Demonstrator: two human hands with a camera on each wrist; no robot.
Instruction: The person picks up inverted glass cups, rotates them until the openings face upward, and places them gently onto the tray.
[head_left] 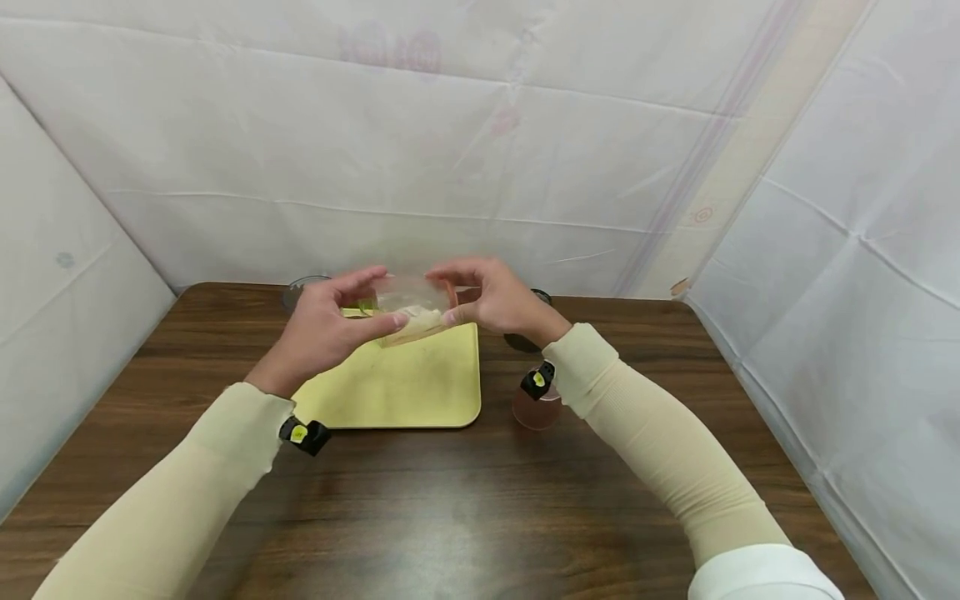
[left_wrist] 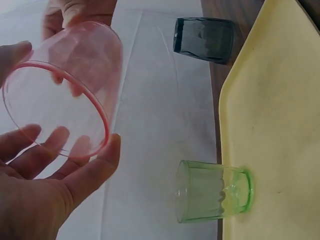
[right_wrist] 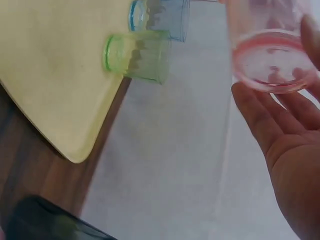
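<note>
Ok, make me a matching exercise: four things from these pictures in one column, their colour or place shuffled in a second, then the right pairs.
Things
1. held cup
2. tray
3. ribbed glass
4. table

Descriptions
A. dark brown wood
B. clear green, standing on the tray
C. clear pink, gripped between the left hand and right hand
D. pale yellow, flat on the table

Pairs: 1-C, 2-D, 3-B, 4-A

Tray (head_left: 405, 392) is sitting mid worktop (head_left: 450, 508), w/ a tumbler (left_wrist: 212, 191) standing on its far edge, another cup (head_left: 536, 410) resting just right of tray.
</note>
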